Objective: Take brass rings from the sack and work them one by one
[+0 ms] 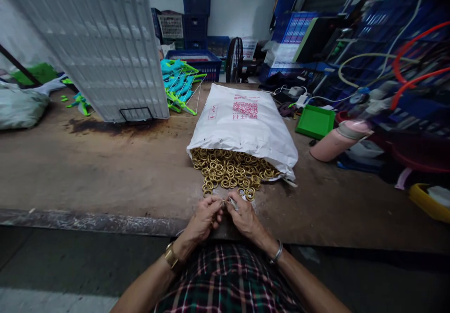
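A white sack [246,121] with red print lies on the wooden table, its mouth towards me. Many brass-coloured rings [228,167] spill out of it towards the table's front edge. Just in front of the rings, my left hand [205,217] is closed in a pinch, a gold watch on its wrist. My right hand [244,215] pinches a small, thin, pale metallic tool, its tip meeting the left fingertips. Between the fingertips is a tiny brass-coloured piece, mostly hidden.
A ribbed translucent panel [119,46] stands at the left, with turquoise and green plastic parts [181,85] beside it. To the right are a green tray [315,122], a pink cylinder [337,140] and a yellow container [431,203]. Blue crates [197,62] stand behind.
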Motion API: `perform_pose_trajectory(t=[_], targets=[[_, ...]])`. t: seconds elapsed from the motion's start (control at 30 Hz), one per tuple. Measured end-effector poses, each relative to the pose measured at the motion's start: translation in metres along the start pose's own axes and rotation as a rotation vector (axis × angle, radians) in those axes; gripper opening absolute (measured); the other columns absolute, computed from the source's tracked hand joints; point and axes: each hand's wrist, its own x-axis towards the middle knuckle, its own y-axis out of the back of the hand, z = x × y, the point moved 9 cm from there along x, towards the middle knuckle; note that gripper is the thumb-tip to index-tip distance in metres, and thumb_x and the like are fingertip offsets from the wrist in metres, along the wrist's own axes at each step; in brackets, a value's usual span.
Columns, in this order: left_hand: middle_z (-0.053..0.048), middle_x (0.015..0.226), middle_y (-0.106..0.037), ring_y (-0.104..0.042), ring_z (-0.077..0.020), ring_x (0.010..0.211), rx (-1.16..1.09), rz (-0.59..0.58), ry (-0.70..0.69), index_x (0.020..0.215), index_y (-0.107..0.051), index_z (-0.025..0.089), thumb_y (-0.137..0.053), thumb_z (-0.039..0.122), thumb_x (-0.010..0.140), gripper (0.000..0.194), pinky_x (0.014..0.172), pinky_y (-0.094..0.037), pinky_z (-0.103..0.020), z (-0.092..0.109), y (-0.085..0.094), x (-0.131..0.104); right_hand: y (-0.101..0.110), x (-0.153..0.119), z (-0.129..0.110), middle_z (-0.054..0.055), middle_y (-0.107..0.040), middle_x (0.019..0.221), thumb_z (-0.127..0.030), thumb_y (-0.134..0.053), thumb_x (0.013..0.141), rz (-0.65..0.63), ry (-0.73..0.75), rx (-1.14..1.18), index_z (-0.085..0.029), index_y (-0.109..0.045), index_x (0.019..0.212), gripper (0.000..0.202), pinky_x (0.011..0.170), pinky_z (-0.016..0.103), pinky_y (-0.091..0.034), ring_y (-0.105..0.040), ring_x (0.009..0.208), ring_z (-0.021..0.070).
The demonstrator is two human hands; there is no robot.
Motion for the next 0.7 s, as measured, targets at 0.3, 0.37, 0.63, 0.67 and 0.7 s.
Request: perform_pose_trajectory(t=[0.3, 0.37, 0.63, 0.67, 0.7], targets=[[0.006, 0.050, -0.045, -0.037, -0.0046, 0.040, 0.338, 0.091, -0.121, 0.073, -0.053, 0.016, -0.055, 0.050, 0.073, 0.034, 0.037, -0.028, -0.016, 0.012, 0.002, -0.005, -0.017, 0.002, 0.031, -0.006, -0.042, 0.047, -0.046, -0.036, 0.084, -0.074, -0.289, 0.289, -0.018, -0.048, 0.063, 0.037, 0.048, 0.020, -0.031, -0.039, 0.045, 0.0088], [0.006, 0.051, -0.045, -0.036, -0.0045, 0.040, 0.343, 0.073, -0.109, 0.072, -0.054, 0.016, -0.054, 0.050, 0.073, 0.034, 0.037, -0.028, -0.016, 0.011, 0.000, -0.006, -0.021, 0.001, 0.035, -0.006, -0.040, 0.045, -0.047, -0.036, 0.084, -0.096, -0.302, 0.300, -0.018, -0.048, 0.059, 0.040, 0.047, 0.021, -0.030, -0.037, 0.044, 0.0085], [0.006, 0.054, -0.046, -0.035, -0.0033, 0.038, 0.204, -0.021, 0.005, 0.075, -0.050, 0.017, -0.056, 0.049, 0.072, 0.033, 0.035, -0.023, -0.015, -0.002, -0.005, -0.006, -0.007, 0.006, 0.020, -0.005, -0.046, 0.055, -0.036, -0.044, 0.075, -0.003, -0.234, 0.215, -0.018, -0.049, 0.064, 0.022, 0.055, 0.022, -0.034, -0.042, 0.055, 0.0098], [0.006, 0.053, -0.046, -0.034, -0.0032, 0.038, 0.202, -0.020, 0.009, 0.073, -0.049, 0.017, -0.057, 0.049, 0.071, 0.033, 0.035, -0.022, -0.015, -0.002, -0.005, -0.006, -0.006, 0.006, 0.018, -0.005, -0.046, 0.056, -0.035, -0.044, 0.074, 0.010, -0.227, 0.199, -0.018, -0.049, 0.064, 0.021, 0.056, 0.022, -0.034, -0.042, 0.056, 0.0100], [0.006, 0.052, -0.045, -0.034, -0.0031, 0.038, 0.199, -0.021, 0.010, 0.072, -0.049, 0.017, -0.057, 0.049, 0.071, 0.033, 0.035, -0.022, -0.015, -0.003, -0.005, -0.006, -0.005, 0.006, 0.017, -0.005, -0.046, 0.056, -0.035, -0.044, 0.074, 0.017, -0.221, 0.188, -0.018, -0.050, 0.064, 0.020, 0.056, 0.022, -0.034, -0.042, 0.056, 0.0102]])
